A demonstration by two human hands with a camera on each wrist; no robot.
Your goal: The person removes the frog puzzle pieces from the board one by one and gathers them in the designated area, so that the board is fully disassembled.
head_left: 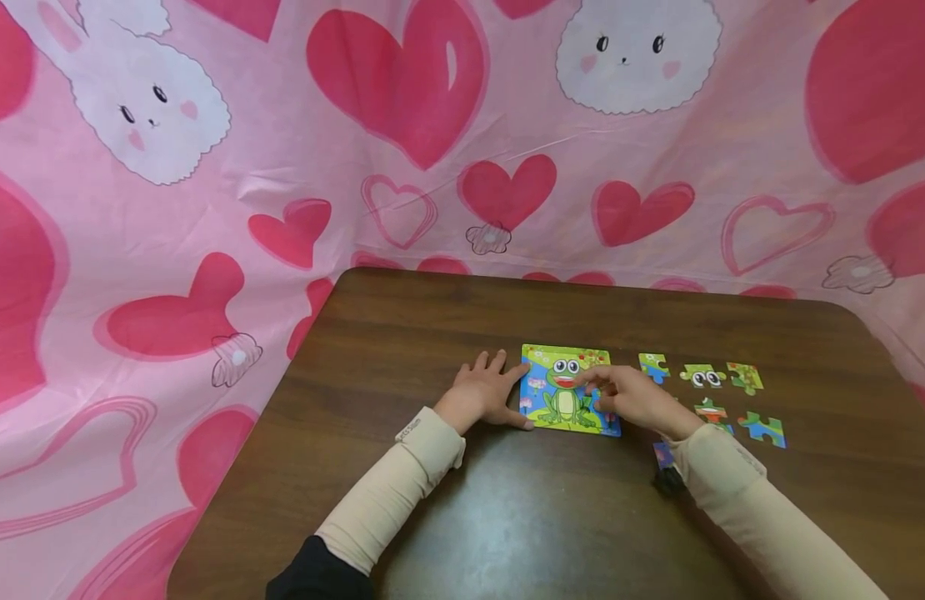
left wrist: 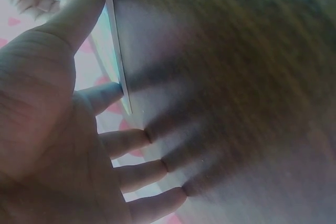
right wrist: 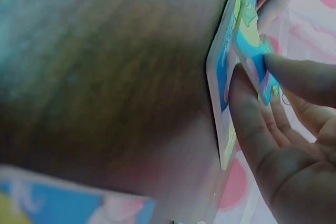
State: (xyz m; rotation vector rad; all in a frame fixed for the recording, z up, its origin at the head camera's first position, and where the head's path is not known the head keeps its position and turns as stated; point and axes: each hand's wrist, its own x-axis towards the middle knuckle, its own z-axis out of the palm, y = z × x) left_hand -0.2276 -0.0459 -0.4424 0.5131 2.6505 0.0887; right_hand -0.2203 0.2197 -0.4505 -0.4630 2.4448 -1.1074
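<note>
A square frog puzzle board [head_left: 567, 417] lies on the wooden table in the head view. My left hand [head_left: 483, 396] is beside it with fingers spread; thumb and index fingertip touch its left edge, and the other fingertips rest on the table. Over the board's right side, my right hand [head_left: 633, 402] pinches a puzzle piece [right wrist: 256, 59] between thumb and index finger. In the right wrist view this blue and green piece is tilted, close over the board [right wrist: 223, 77]. The hand hides most of the piece in the head view.
Loose pieces lie right of the board: a blue-green one [head_left: 653, 367], one with frog eyes [head_left: 703, 377], a green one [head_left: 746, 377], one with a red mouth [head_left: 711, 412] and a blue one [head_left: 764, 428]. Another piece [head_left: 662, 454] shows beneath the right wrist. A pink heart-patterned cloth [head_left: 432, 208] hangs behind the table.
</note>
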